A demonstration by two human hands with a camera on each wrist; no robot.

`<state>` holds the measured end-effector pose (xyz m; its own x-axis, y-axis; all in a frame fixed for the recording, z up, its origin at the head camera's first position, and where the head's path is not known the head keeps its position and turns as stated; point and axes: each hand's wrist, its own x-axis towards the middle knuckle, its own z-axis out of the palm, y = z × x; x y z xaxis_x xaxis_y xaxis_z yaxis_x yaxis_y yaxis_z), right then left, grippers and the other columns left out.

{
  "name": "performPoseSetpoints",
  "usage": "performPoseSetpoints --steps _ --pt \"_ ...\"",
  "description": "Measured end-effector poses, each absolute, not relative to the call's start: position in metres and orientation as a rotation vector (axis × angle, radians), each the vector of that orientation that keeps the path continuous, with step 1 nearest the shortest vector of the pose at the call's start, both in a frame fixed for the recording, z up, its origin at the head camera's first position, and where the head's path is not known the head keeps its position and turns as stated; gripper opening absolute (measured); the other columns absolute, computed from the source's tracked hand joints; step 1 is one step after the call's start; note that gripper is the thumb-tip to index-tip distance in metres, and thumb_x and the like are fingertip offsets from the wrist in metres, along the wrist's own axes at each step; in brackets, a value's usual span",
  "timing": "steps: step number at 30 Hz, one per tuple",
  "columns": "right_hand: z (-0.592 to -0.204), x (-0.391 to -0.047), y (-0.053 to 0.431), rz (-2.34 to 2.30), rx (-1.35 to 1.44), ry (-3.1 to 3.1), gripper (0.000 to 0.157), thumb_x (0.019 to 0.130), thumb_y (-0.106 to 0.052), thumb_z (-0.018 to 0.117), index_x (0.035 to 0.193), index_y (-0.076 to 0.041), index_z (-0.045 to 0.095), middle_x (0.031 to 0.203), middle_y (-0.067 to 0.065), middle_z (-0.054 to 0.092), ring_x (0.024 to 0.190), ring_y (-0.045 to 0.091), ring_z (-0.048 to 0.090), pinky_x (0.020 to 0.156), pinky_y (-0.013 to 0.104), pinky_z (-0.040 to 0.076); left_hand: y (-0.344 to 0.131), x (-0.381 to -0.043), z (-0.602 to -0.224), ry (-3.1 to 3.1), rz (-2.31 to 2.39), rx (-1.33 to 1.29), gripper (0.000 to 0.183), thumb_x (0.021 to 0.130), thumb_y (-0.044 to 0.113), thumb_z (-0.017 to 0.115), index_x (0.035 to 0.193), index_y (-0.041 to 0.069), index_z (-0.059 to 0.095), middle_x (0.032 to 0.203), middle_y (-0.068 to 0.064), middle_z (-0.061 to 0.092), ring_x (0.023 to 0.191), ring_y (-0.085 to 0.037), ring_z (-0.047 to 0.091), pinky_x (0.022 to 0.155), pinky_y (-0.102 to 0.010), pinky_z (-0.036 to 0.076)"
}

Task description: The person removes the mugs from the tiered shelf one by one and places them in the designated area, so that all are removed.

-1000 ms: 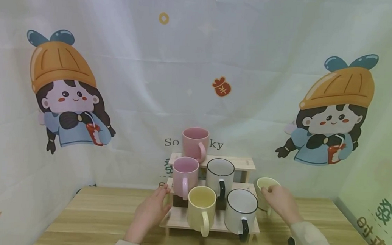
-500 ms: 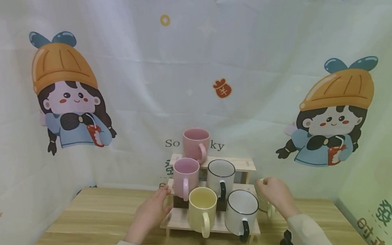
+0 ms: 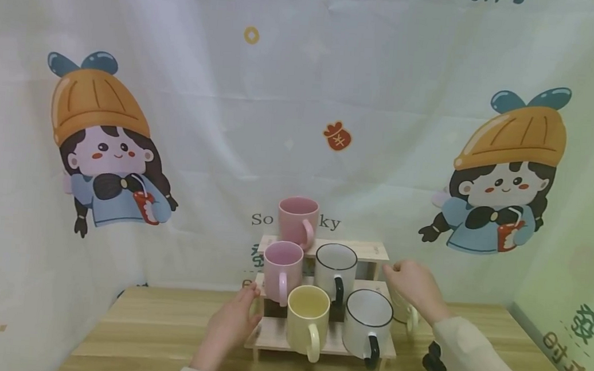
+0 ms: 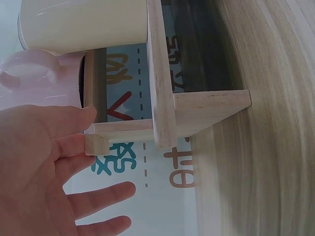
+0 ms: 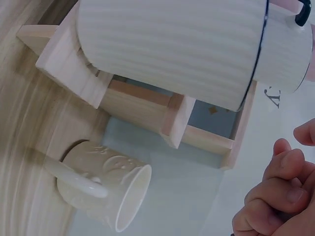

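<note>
While the left hand (image 3: 231,323) pinches the rack (image 3: 374,252), the right hand (image 3: 416,287) curls empty near the cream mug (image 5: 101,182).

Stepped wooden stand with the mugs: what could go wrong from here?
The left hand touches the end of the middle step near the lilac-pink mug; a bump might shift the stand.

The right hand hovers near the cream mug on the table; dropping carelessly, it could knock that mug.

The yellow mug's handle seems to jut past the lowest step, so a sleeve might catch it.
</note>
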<state>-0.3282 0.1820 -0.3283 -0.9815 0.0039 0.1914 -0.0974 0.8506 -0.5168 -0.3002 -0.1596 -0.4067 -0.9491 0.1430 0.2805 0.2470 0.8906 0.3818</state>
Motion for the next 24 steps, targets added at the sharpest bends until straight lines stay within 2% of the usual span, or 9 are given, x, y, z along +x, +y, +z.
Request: performPoseSetpoints --steps 18,24 --pt "-0.310 -0.326 0.164 0.854 0.102 -2.811 0.049 0.093 -0.039 0.052 0.054 -0.016 0.035 0.047 -0.005 0.030 0.045 0.010 0.026 0.044 0.021 0.023 -0.160 -0.301 -0.407 -2.825 -0.609 -0.303 0.051 0.087 0.022 0.066 0.133 0.006 0.051 0.149 -0.014 0.040 0.128 -0.039 0.047 0.096 -0.056 0.047" --pt "-0.300 -0.328 0.157 0.808 0.139 -2.831 0.048 0.093 -0.040 0.052 0.056 -0.015 0.036 0.049 -0.004 0.030 0.047 0.011 0.027 0.046 0.024 0.026 -0.161 -0.302 -0.405 -2.822 -0.615 -0.305 0.049 0.088 0.021 0.066 0.132 0.006 0.052 0.148 -0.013 0.041 0.127 -0.039 0.048 0.097 -0.056 0.046"
